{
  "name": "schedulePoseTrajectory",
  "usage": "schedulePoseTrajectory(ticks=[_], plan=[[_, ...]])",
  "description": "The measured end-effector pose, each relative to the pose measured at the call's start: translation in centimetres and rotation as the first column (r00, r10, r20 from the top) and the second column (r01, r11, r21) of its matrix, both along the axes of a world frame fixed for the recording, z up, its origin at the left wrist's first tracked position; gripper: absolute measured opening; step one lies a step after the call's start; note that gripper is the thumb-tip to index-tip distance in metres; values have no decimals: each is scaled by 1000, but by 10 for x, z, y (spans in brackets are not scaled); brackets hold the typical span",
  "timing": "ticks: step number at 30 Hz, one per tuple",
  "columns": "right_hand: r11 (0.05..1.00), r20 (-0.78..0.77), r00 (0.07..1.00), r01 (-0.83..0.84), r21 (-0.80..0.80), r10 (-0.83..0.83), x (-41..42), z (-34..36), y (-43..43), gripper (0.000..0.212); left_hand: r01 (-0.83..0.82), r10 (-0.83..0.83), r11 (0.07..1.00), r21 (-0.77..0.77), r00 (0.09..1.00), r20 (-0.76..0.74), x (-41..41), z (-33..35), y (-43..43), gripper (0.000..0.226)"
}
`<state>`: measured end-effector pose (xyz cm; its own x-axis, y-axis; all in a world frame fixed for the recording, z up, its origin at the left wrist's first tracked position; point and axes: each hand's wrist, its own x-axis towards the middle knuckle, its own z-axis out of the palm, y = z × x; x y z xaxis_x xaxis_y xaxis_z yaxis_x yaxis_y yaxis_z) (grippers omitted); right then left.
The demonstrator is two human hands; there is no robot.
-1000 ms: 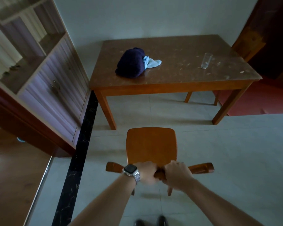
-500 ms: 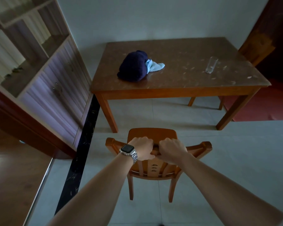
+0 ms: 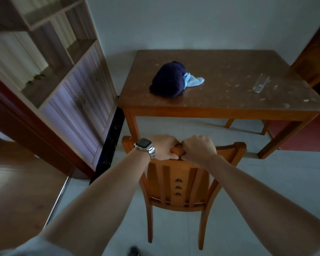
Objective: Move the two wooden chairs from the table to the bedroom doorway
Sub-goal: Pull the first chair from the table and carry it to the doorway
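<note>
A wooden chair stands upright on the tiled floor right in front of me, its slatted back facing me and its seat hidden behind it. My left hand, with a metal watch on the wrist, and my right hand grip the middle of its top rail side by side. The wooden table stands just beyond. A second wooden chair is at the table's far right side, mostly hidden, with two of its legs showing under the table.
On the table lie a dark blue bundle with a light blue cloth and a clear glass. A tall cabinet and a dark floor strip stand left, beside a doorway onto wood flooring. A red mat lies right.
The chair's top rail has moved away from me toward the table, so its back now shows in full with the legs below. Both hands kept their grip throughout.
</note>
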<state>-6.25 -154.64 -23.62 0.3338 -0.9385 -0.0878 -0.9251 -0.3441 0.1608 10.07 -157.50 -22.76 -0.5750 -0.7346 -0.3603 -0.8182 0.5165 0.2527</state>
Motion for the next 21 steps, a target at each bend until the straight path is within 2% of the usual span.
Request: schedulePoseTrajectory(ticks=[3,7,11,16,19,21], plan=[[999,19,999,-44,3,44,54,27,-20,22,-24,24,1000,-2,1000,-15,54,21,-16,38],[997,42,996,-80,-2,80,136,37,-31,26,-43,44,999,12,998,-37,140,29,-23,36],[994,40,993,-110,0,110,197,35,-39,13,-62,61,998,-25,998,-35,204,29,-25,36],[983,38,983,-177,-41,178,264,35,-49,17,-107,107,993,-57,994,10,273,39,-26,42],[963,26,967,-248,-101,252,312,34,-49,42,-164,166,982,-98,986,14,322,37,-16,44],[951,-2,955,-297,-88,298,342,33,-46,44,-206,207,973,-104,978,-2,353,33,-9,43]])
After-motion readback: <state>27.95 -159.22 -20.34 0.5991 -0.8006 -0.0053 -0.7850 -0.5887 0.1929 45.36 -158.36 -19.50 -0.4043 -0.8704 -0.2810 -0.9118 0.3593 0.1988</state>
